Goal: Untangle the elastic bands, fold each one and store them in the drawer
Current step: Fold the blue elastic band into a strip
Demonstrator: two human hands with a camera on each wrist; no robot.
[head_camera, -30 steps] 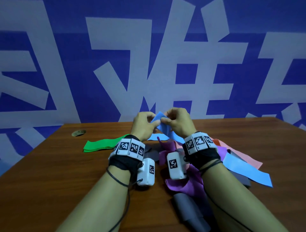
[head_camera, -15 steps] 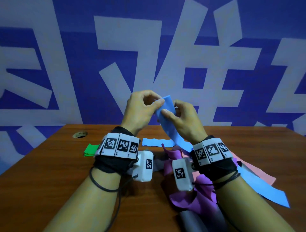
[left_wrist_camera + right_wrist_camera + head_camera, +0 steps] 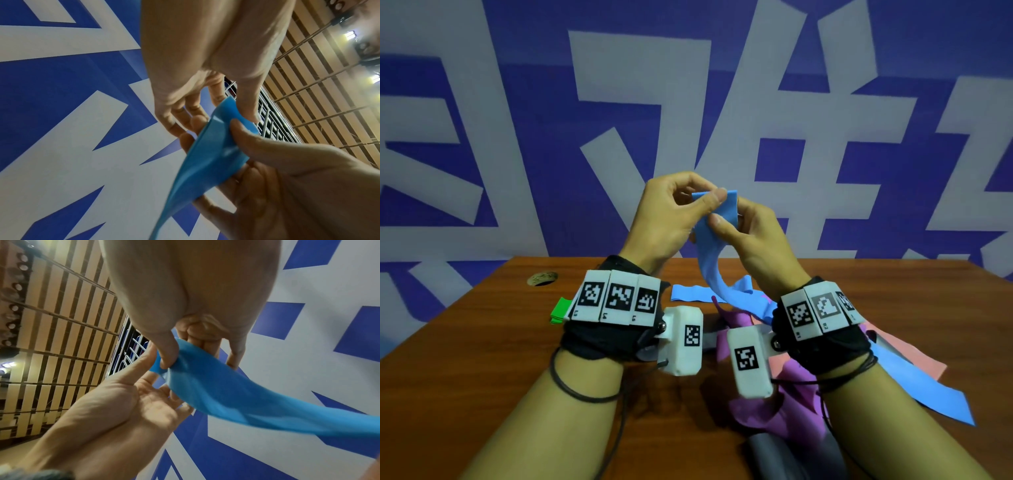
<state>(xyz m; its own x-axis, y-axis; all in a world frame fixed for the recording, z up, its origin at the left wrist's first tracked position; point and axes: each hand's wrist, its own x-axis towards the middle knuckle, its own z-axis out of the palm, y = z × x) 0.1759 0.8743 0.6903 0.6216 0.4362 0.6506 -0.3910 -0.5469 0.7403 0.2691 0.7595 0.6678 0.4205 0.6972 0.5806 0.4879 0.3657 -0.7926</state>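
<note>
A light blue elastic band (image 3: pixel 717 214) hangs in the air above the table. My left hand (image 3: pixel 714 197) pinches its top edge between thumb and fingers. Just below, my right hand (image 3: pixel 717 219) pinches the same band with thumb and fingers. The band's tail (image 3: pixel 717 284) curves down to the tangled pile of bands (image 3: pixel 767 411) on the table. In the left wrist view the blue band (image 3: pixel 207 162) is pinched by my left hand (image 3: pixel 236 104), with the right thumb (image 3: pixel 244 134) pressing on it. In the right wrist view the blue band (image 3: pixel 226 399) runs off to the right. No drawer is in view.
On the brown wooden table (image 3: pixel 482 377) lie purple, grey (image 3: pixel 774 452), pink (image 3: pixel 914 359) and another blue band (image 3: pixel 928 387) under my right forearm. A folded green band (image 3: pixel 560 310) and a flat blue strip (image 3: pixel 690 293) lie farther back. A cable hole (image 3: pixel 542 277) sits at the far left.
Both hands have risen from just above the table to well above it, carrying the blue band's end up. More of the band now hangs free.
</note>
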